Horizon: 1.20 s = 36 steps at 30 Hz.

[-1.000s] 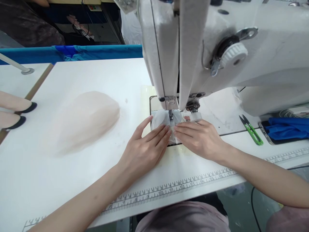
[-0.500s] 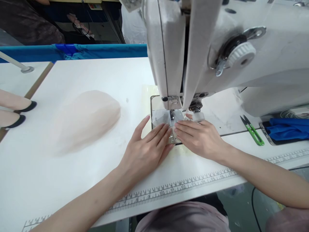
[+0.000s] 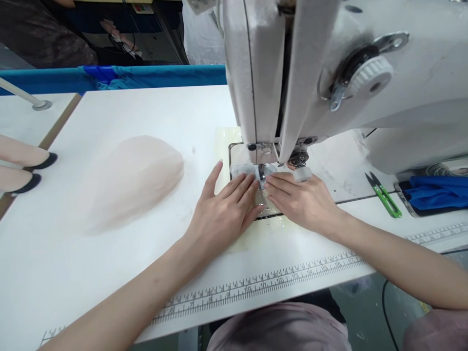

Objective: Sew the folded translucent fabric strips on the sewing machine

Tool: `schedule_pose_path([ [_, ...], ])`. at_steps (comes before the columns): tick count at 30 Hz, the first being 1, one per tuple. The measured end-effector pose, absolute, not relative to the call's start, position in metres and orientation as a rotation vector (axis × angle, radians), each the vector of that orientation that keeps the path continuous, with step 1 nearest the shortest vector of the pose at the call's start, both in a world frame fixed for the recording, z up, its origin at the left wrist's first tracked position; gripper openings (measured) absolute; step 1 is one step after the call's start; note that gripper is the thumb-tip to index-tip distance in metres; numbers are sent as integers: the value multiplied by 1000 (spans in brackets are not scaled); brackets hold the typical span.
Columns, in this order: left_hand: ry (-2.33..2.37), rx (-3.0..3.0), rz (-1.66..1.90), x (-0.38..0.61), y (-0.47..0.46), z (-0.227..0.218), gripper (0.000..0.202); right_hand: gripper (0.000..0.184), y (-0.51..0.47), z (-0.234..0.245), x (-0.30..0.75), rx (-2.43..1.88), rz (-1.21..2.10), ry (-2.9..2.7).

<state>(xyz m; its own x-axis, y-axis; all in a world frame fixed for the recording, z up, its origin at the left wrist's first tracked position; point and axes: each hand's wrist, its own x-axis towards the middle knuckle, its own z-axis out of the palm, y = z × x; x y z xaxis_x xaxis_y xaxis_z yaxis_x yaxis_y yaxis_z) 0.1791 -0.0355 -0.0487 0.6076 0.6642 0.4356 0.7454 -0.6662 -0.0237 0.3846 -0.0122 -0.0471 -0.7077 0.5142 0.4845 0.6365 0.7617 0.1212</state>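
Note:
The sewing machine (image 3: 270, 68) stands over its metal needle plate (image 3: 268, 209). Just left of the presser foot (image 3: 262, 171), my left hand (image 3: 221, 209) lies flat, fingers stretched out and thumb and outer finger spread. On the other side my right hand (image 3: 302, 200) rests flat, its fingertips close to the foot and partly behind the machine's white knob (image 3: 302, 174). Under the left fingertips shows a pale translucent piece (image 3: 241, 169); its kind and edges cannot be made out. Neither hand grips anything visible. A sheer beige fabric piece (image 3: 142, 180) lies on the table to the left.
Green-handled thread snips (image 3: 385, 197) lie to the right, beside a phone (image 3: 405, 197) partly under blue cloth (image 3: 438, 192). A printed ruler (image 3: 256, 287) runs along the table's front edge. Two beige forms with black ends (image 3: 22, 165) jut in at left. Blue cloth (image 3: 164, 76) lines the back edge.
Both hands have slid slightly forward, so the fingertips are nearer the needle and cover more of the pale piece. The view has shifted a little; the beige fabric has stayed in place.

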Motion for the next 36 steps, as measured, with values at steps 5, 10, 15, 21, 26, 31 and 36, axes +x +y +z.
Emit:
schedule_pose_path([
  [5,-1235,-2642,-561,178,-28,-50,42,30,-9,-46,384,-937,-365,-2561],
  [10,-1286,-2651,-562,179,-24,-51,44,29,-8,-45,387,-939,-422,-2545],
  [15,-1310,-2643,-567,177,-23,-51,44,26,-8,-43,390,-962,-436,-2507],
  [21,-1397,-2538,-504,182,-31,-44,38,24,-8,-38,392,-1014,-330,-2499],
  [26,-1245,-2839,-540,187,-57,-31,35,25,-7,-35,395,-1019,-371,-2458],
  [31,-1445,-2757,-627,180,-59,-23,35,27,-7,-34,398,-997,-294,-2433],
  [36,-1719,-2682,-471,178,-49,-29,17,29,-11,-34,397,-1095,20,-2372],
])
